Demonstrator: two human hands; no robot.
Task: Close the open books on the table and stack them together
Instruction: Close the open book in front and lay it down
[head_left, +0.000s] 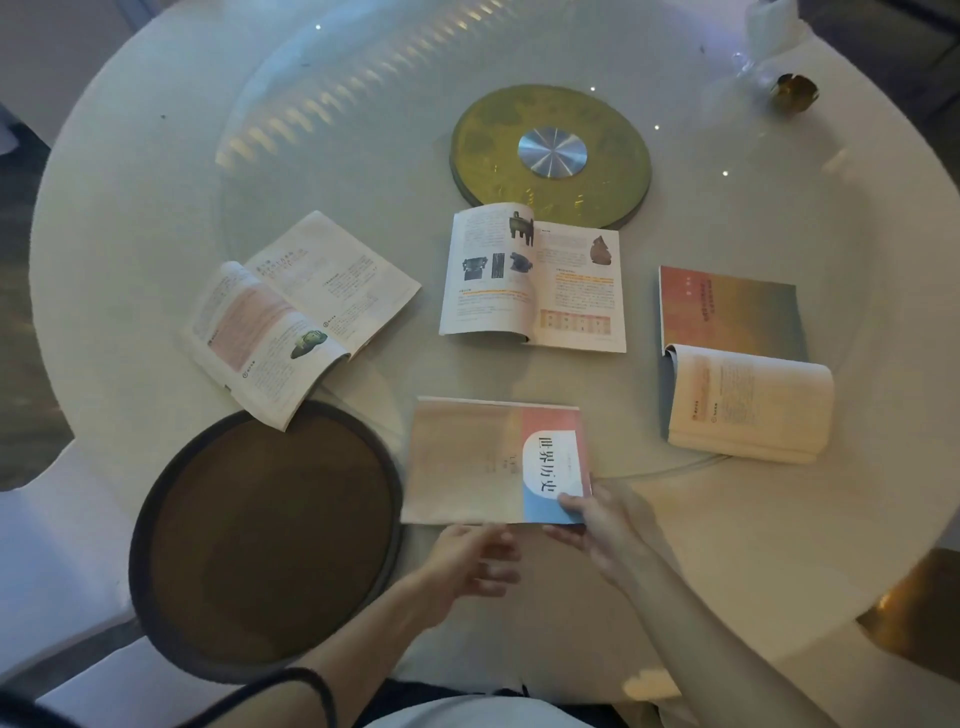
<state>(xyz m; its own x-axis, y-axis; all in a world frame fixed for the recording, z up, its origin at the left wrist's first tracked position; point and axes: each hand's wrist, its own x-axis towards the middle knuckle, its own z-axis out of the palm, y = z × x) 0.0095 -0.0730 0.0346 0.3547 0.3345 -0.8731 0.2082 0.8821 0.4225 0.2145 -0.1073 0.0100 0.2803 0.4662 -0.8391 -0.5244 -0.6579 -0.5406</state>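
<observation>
**One book shut in front, three open behind it**

While the right hand pinches the near right corner of the closed book with the pink, white and blue cover, thumb on top and fingers under the edge, that book lies flat on the round white counter, just ahead of the person. Right grip: closed on the book corner. Left hand is just short of the book's near edge, fingers loosely spread and motion-blurred, holding nothing; contact with the book cannot be told.

Three more books lie farther out, all open. Open book with a greenish mask picture sits at left, angled, its near corner overlapping the rim of the round dark-brown tray. Open book with bronze vessel pictures sits in the middle, its far edge touching or just over the gold round turntable disc with a silver hub. Open book with an orange-to-grey cover sits at right, pages curled over its near half, cover showing at the far half.

Books are well apart from each other, none stacked. Tray is beside the closed book on its left. Small gold-brown cup stands at the far right edge of the counter.
</observation>
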